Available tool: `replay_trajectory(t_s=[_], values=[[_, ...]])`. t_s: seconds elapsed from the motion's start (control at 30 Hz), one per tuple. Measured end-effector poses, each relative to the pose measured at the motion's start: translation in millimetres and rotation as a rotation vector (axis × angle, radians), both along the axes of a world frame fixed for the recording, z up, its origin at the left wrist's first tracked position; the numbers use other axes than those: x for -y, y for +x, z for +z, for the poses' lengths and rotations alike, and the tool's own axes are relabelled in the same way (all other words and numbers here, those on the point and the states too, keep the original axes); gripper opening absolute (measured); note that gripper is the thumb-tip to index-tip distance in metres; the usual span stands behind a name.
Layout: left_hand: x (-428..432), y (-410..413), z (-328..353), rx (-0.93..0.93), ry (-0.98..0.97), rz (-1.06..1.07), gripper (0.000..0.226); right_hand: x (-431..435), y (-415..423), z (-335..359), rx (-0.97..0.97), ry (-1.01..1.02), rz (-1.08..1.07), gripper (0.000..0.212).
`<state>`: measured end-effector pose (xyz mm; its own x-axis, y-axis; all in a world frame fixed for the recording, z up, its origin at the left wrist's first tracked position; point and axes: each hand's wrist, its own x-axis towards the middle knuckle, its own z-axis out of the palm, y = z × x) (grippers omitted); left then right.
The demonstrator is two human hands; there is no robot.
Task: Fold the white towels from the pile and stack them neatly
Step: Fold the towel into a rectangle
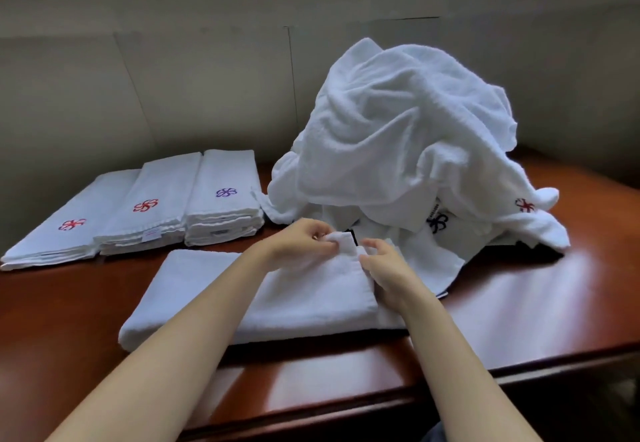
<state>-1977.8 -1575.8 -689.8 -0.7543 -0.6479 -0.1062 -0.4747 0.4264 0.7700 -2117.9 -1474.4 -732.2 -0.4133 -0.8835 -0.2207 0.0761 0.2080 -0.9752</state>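
Reddish-brown wooden surface (pixel 519 303), glossy, set against a pale wall (pixel 173 60).

Half-folded white towel (pixel 249 299) lies flat at the near middle of the surface, long side running left to right, near edge rolled thick. Its far right corner is lifted off the rest.

Left hand (pixel 304 240) reaches in over the towel; fingers curled, pinching that raised corner between thumb and fingertips.

Right hand (pixel 384 268) sits just beside it at the towel's right end, fingers bent down onto the cloth edge, thumb raised toward the corner. Whether it actually grips the fabric, cannot tell. Both forearms bare.

Pile of unfolded white towels (pixel 408 136) heaped high at the far right, just behind the hands, touching the towel's far right end. A red flower emblem (pixel 524 205) shows on a hanging corner; a dark emblem (pixel 437 222) lower down, under the heap.

Folded stacks at far left, three side by side and touching: left stack (pixel 69 213) with red emblem, middle stack (pixel 156 209) with red emblem, right stack (pixel 223 199) with purple emblem. The right stack stands just beside the pile's left fringe.
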Motion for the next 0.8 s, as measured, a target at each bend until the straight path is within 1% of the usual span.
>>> replay_trajectory(t_s=[0.03, 0.07, 0.1, 0.13, 0.17, 0.23, 0.27, 0.33, 0.37, 0.4, 0.43, 0.47, 0.53, 0.6, 0.63, 0.67, 0.7, 0.73, 0.8], values=[[0.5, 1.5, 1.5, -0.089, 0.073, -0.038, 0.010, 2.1, -1.1, 0.2, 0.024, 0.000, -0.004, 0.050], [-0.3, 2.1, 3.8, -0.157, 0.156, -0.085, 0.010, 3.9, -1.3, 1.3, 0.035, 0.012, -0.003, 0.058], [-1.3, 1.7, 6.3, -0.177, 0.203, -0.121, 0.011, 5.4, -1.4, 3.3, 0.059, 0.018, 0.007, 0.063], [-2.1, -0.6, 7.7, -0.165, 0.186, -0.139, 0.011, 4.9, -0.6, 7.5, 0.114, 0.008, 0.025, 0.064], [-0.9, -4.9, 7.0, -0.127, 0.099, -0.127, 0.009, 4.7, 0.5, 11.3, 0.191, -0.019, 0.049, 0.063], [2.3, -14.7, 4.4, -0.041, -0.148, -0.059, 0.006, 3.0, 1.6, 17.9, 0.335, -0.073, 0.096, 0.057], [3.6, -18.9, 2.7, -0.005, -0.210, -0.033, 0.005, 2.3, 1.0, 20.3, 0.399, -0.086, 0.096, 0.055], [3.3, -24.4, -1.0, 0.026, -0.180, -0.036, 0.003, 0.8, -3.0, 19.1, 0.456, -0.079, 0.076, 0.040], [3.0, -25.9, -3.0, 0.031, -0.158, -0.043, 0.002, -0.7, -5.6, 17.5, 0.420, -0.071, 0.082, 0.045], [2.2, -27.2, -4.2, 0.031, -0.156, -0.039, 0.003, -2.5, -6.5, 16.4, 0.327, -0.060, 0.102, 0.044], [1.8, -28.4, -5.5, 0.023, -0.157, -0.028, 0.006, -3.8, -6.9, 13.4, 0.181, -0.045, 0.117, 0.040], [0.7, -28.9, -5.6, 0.013, -0.157, -0.017, 0.010, -6.1, -6.0, 11.7, 0.034, -0.018, 0.116, 0.041], [-0.8, -26.7, -4.8, 0.008, -0.168, -0.001, 0.015, -5.1, -6.3, 12.6, -0.171, 0.005, 0.077, 0.046], [2.1, -17.5, -1.8, 0.024, -0.235, 0.022, 0.009, -3.1, -14.8, 22.2, -0.267, -0.071, -0.041, 0.044], [4.8, -10.1, 1.0, 0.042, -0.280, 0.038, 0.015, -2.0, -24.1, 27.6, -0.326, -0.116, -0.125, 0.041], [7.7, -0.6, 4.7, 0.081, -0.314, 0.057, 0.020, -3.3, -34.5, 33.7, -0.431, -0.128, -0.209, 0.040], [11.9, 10.6, 7.4, 0.148, -0.337, 0.070, 0.021, -6.0, -45.2, 35.9, -0.566, -0.088, -0.263, 0.039], [15.1, 22.6, 9.8, 0.228, -0.353, 0.072, 0.021, -9.8, -54.5, 34.6, -0.687, 0.000, -0.273, 0.039], [22.0, 47.5, 7.6, 0.407, -0.350, 0.073, 0.024, -17.8, -59.1, 26.6, -0.828, 0.255, -0.157, 0.043]])
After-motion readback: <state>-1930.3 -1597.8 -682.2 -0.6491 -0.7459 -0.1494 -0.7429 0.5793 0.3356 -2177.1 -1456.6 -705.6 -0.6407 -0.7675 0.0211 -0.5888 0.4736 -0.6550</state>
